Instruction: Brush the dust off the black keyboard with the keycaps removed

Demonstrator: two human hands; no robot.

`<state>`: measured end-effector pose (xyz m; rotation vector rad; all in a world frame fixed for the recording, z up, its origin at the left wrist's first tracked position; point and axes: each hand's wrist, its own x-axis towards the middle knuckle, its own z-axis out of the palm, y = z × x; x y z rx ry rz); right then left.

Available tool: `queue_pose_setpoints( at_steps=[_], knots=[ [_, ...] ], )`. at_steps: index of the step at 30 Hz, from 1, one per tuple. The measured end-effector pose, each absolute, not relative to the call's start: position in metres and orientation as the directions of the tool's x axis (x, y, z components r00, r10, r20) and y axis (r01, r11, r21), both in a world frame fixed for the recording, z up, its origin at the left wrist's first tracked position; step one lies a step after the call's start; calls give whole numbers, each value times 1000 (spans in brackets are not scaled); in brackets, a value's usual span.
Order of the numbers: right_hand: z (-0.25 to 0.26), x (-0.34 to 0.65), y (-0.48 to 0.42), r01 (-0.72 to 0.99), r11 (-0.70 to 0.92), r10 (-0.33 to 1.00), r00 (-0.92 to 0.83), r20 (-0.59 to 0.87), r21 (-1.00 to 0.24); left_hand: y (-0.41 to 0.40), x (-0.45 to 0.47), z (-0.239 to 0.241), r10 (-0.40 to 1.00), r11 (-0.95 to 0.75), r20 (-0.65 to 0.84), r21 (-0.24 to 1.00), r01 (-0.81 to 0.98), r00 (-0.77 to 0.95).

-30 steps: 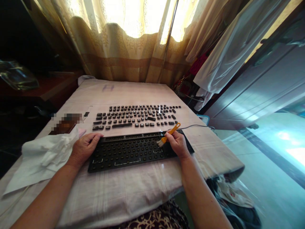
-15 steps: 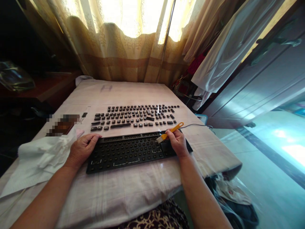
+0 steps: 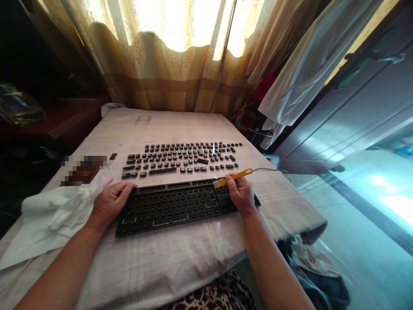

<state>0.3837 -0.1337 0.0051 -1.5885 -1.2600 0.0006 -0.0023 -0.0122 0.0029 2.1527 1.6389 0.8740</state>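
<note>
A black keyboard (image 3: 174, 206) with its keycaps off lies on the cloth-covered table in front of me, slightly turned. My left hand (image 3: 111, 200) grips its left end, thumb along the upper corner. In my right hand (image 3: 240, 193) is a small brush (image 3: 237, 175) with a yellow handle, pinched between thumb and fingers. Its pale bristles touch the upper right area of the keyboard. Behind the keyboard, loose black keycaps (image 3: 163, 170) are laid out in rows.
White tissue (image 3: 61, 211) lies left of my left hand, with a blurred-out brown object (image 3: 84, 170) behind it. A small black-handled tool (image 3: 112, 156) rests nearby. A cable (image 3: 267, 168) runs off to the right. Patterned curtains (image 3: 167, 82) hang beyond the table (image 3: 180, 125).
The brush has moved up and slightly right on the keyboard, and its handle has tilted flatter. My left hand stays on the left end.
</note>
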Motion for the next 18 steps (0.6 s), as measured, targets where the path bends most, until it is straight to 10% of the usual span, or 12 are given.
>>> queue_pose_setpoints(
  at_steps=[7, 18],
  knots=[
    [11, 378, -132, 839, 119, 711, 301, 635, -531, -12, -3, 3, 947, -304, 268, 561, 770, 178],
    [25, 363, -129, 716, 138, 728, 395, 561, -684, -13, -2, 4, 952, -289, 257, 573, 767, 166]
  ],
)
